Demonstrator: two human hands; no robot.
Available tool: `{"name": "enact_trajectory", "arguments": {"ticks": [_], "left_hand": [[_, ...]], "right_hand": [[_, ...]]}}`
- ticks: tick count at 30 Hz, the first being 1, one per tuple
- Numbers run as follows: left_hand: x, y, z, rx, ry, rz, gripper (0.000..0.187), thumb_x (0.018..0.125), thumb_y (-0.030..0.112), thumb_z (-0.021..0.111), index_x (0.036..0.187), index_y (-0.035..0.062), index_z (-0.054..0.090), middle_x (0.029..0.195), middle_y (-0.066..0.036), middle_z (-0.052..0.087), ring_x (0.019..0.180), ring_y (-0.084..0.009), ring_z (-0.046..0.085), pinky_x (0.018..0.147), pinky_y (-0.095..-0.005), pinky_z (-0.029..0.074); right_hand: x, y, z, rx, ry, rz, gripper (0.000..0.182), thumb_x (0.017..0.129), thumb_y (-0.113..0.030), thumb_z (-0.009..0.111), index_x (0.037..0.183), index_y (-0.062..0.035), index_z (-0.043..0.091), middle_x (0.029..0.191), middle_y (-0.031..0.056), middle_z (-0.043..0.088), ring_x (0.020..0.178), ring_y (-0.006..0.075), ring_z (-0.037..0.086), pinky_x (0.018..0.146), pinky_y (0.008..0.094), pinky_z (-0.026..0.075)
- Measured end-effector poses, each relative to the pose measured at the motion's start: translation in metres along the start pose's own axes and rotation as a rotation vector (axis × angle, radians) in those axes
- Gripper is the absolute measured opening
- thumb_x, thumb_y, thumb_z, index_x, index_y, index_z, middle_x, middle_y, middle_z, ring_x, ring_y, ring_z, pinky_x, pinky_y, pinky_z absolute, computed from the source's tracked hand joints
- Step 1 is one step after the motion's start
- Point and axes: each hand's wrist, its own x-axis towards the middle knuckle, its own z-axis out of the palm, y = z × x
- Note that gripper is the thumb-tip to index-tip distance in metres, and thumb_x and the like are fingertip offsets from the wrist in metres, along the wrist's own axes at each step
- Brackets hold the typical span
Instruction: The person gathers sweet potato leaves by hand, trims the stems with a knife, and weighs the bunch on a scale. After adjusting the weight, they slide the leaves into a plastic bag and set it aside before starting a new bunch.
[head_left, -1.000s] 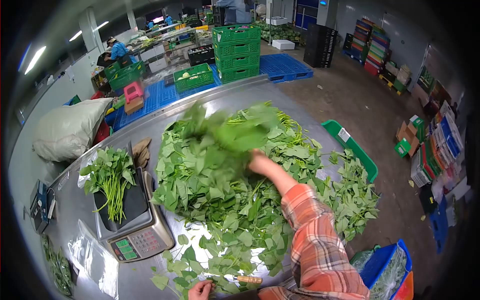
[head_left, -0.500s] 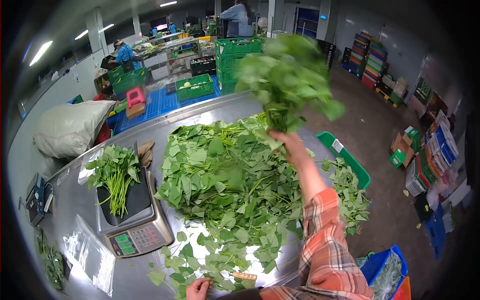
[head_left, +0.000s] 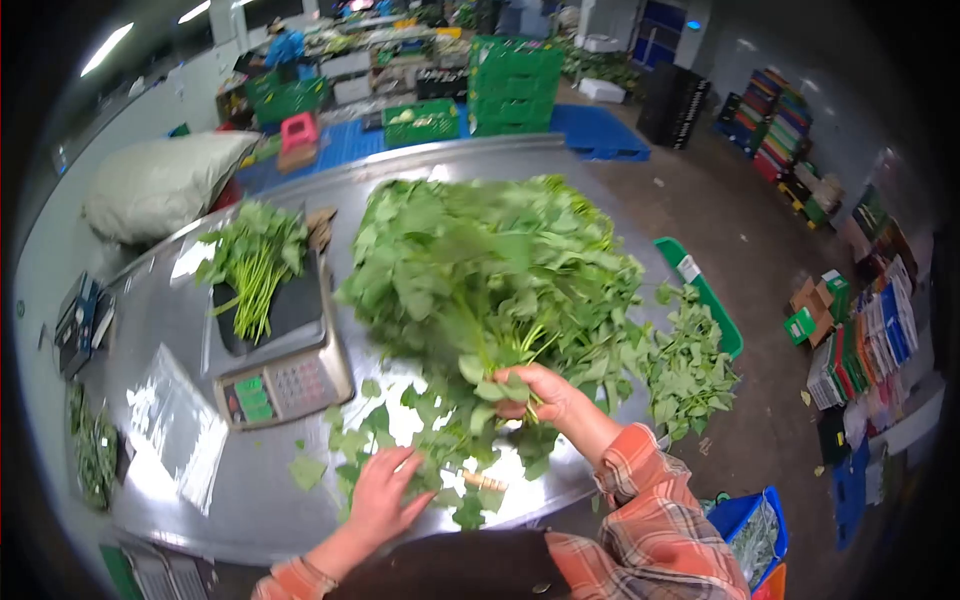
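Note:
My right hand point(head_left: 532, 392) is closed around the stems of a bunch of leafy greens point(head_left: 462, 335), whose tops are blurred and lie toward the large heap of greens point(head_left: 570, 270). Just over the near part of the metal table, my left hand point(head_left: 385, 492) has its fingers apart and holds nothing. Loose leaves lie beside it. A tool with a wooden handle point(head_left: 485, 481) rests between the two hands, its other end hidden among leaves. To the left, a digital scale point(head_left: 285, 385) bears another bunch of greens point(head_left: 255, 265), stems toward me.
Clear plastic bags point(head_left: 178, 430) lie on the table point(head_left: 300, 490) left of my left hand. A green tray point(head_left: 715, 310) and more greens point(head_left: 690, 365) sit at the right edge. A large white sack point(head_left: 160, 185) stands back left. Green crates point(head_left: 515, 85) are stacked beyond the table.
My right hand has come down and toward me with the bunch, from raised above the heap. My left hand has moved further over the table, and its fingers have spread. The view has shifted.

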Motion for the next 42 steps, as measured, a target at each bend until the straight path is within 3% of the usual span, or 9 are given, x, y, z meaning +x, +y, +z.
{"name": "enact_trajectory", "arguments": {"ticks": [6, 9, 12, 16, 20, 27, 30, 38, 42], "left_hand": [[0.029, 0.033, -0.043, 0.467, -0.329, 0.484, 0.046, 0.072, 0.019, 0.062, 0.116, 0.0096, 0.055, 0.117, -0.014, 0.057, 0.108, -0.0286, 0.055, 0.090, -0.0448, 0.041], [-0.025, 0.006, -0.014, 0.008, -0.783, 0.058, 0.029, 0.068, 0.008, 0.060, 0.097, 0.0046, 0.054, 0.087, -0.016, 0.062, 0.083, -0.0329, 0.061, 0.072, -0.0424, 0.048], [-0.048, 0.002, -0.006, -0.083, -0.444, -0.063, 0.019, 0.063, 0.005, 0.060, 0.077, 0.0040, 0.047, 0.061, -0.013, 0.053, 0.059, -0.0366, 0.055, 0.056, -0.0456, 0.045], [-0.066, -0.021, 0.000, -0.364, -0.503, -0.663, 0.028, 0.077, 0.015, 0.065, 0.098, -0.0020, 0.058, 0.083, -0.021, 0.064, 0.081, -0.0291, 0.064, 0.069, -0.0355, 0.049], [-0.083, -0.042, 0.011, -1.253, -0.286, -1.168, 0.033, 0.082, 0.021, 0.067, 0.106, 0.0005, 0.062, 0.098, -0.007, 0.066, 0.090, -0.0159, 0.061, 0.078, -0.0299, 0.047], [-0.096, -0.061, 0.008, -1.551, -0.206, -1.283, 0.034, 0.090, 0.035, 0.054, 0.098, 0.0031, 0.062, 0.082, -0.006, 0.061, 0.071, -0.0174, 0.060, 0.069, -0.0313, 0.050], [-0.094, -0.064, 0.012, -1.693, -0.253, -1.176, 0.043, 0.094, 0.040, 0.042, 0.103, 0.0014, 0.058, 0.074, -0.009, 0.056, 0.065, -0.0204, 0.056, 0.067, -0.0346, 0.048], [-0.098, -0.070, 0.021, -1.849, -0.294, -1.132, 0.042, 0.093, 0.039, 0.044, 0.109, 0.0013, 0.055, 0.070, -0.010, 0.056, 0.064, -0.0214, 0.059, 0.065, -0.0354, 0.049], [-0.082, -0.053, 0.002, -1.714, -0.349, -1.154, 0.034, 0.091, 0.031, 0.052, 0.107, 0.0008, 0.058, 0.082, -0.008, 0.058, 0.073, -0.0205, 0.059, 0.073, -0.0360, 0.048]], "right_hand": [[0.001, 0.145, 0.073, -0.698, -0.212, 0.496, 0.025, 0.076, -0.013, 0.066, 0.096, -0.0002, 0.059, 0.079, 0.0044, 0.059, 0.064, 0.0121, 0.057, 0.055, 0.0249, 0.045], [0.000, 0.140, 0.088, -0.884, -0.392, 0.562, 0.030, 0.077, -0.020, 0.066, 0.098, -0.0002, 0.059, 0.081, 0.0042, 0.060, 0.070, 0.0125, 0.056, 0.062, 0.0259, 0.046], [-0.001, 0.121, 0.077, -1.267, -0.338, 0.454, 0.036, 0.079, -0.024, 0.067, 0.103, 0.0007, 0.058, 0.088, 0.0053, 0.063, 0.079, 0.0124, 0.057, 0.066, 0.0259, 0.046], [0.005, 0.116, 0.022, -1.409, 0.361, 0.062, 0.046, 0.078, -0.034, 0.069, 0.105, -0.0004, 0.054, 0.093, 0.0135, 0.064, 0.085, 0.0226, 0.062, 0.070, 0.0324, 0.049], [0.023, 0.164, -0.019, -2.097, 0.407, -0.239, 0.040, 0.075, -0.033, 0.069, 0.097, -0.0026, 0.054, 0.098, 0.0181, 0.057, 0.089, 0.0355, 0.057, 0.073, 0.0414, 0.047], [0.006, 0.125, 0.028, -0.669, 0.344, 0.068, 0.033, 0.089, -0.023, 0.051, 0.112, 0.0013, 0.049, 0.067, 0.0109, 0.059, 0.049, 0.0186, 0.054, 0.045, 0.0297, 0.044], [0.000, 0.125, 0.049, -0.642, 0.264, 0.012, 0.031, 0.091, -0.021, 0.050, 0.113, 0.0006, 0.047, 0.068, 0.0071, 0.058, 0.044, 0.0126, 0.052, 0.039, 0.0245, 0.039], [0.016, 0.138, 0.067, -1.640, -0.021, -0.755, 0.023, 0.088, -0.016, 0.057, 0.106, -0.0021, 0.053, 0.090, 0.0098, 0.061, 0.066, 0.0209, 0.061, 0.054, 0.0286, 0.046], [0.037, 0.145, 0.078, -1.963, 0.089, -0.624, 0.024, 0.081, -0.020, 0.065, 0.095, -0.0058, 0.053, 0.088, 0.0099, 0.056, 0.067, 0.0309, 0.059, 0.053, 0.0375, 0.047]]}}
